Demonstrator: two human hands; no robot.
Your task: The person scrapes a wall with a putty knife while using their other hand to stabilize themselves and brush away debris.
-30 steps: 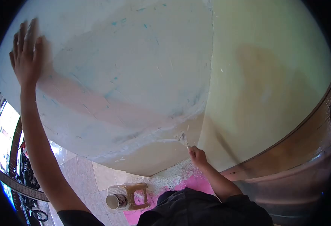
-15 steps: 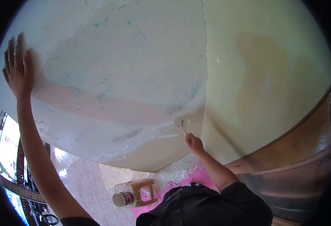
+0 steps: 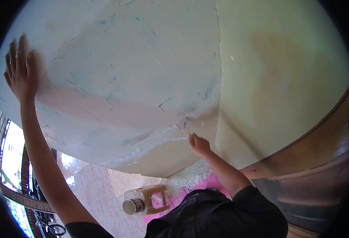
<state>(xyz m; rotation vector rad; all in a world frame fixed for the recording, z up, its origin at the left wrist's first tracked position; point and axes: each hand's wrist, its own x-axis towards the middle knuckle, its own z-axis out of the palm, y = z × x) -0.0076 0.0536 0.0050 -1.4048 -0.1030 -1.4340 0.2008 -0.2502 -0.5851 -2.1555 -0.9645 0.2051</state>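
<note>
A pale wall (image 3: 134,71) with scratches and blue-green specks fills much of the view. My left hand (image 3: 22,79) lies flat on it at the far left, fingers spread, holding nothing. Lower right of centre, my right hand (image 3: 199,144) is closed round the handle of a scraper (image 3: 185,127). The scraper's blade is against the wall, at the ragged edge between the whitish coat and a beige strip (image 3: 174,152). To the right of a vertical corner line stands a greenish wall (image 3: 285,87).
Below the wall, a stool (image 3: 154,198) carries a round tin (image 3: 133,206). White flakes (image 3: 186,176) cover the floor and part of a pink sheet (image 3: 176,198). A wooden surface (image 3: 301,150) runs along the right; a bicycle wheel (image 3: 57,229) shows lower left.
My right hand and the scraper have moved up and to the left along the ragged edge. My left hand remains flat on the wall; the view has shifted a little.
</note>
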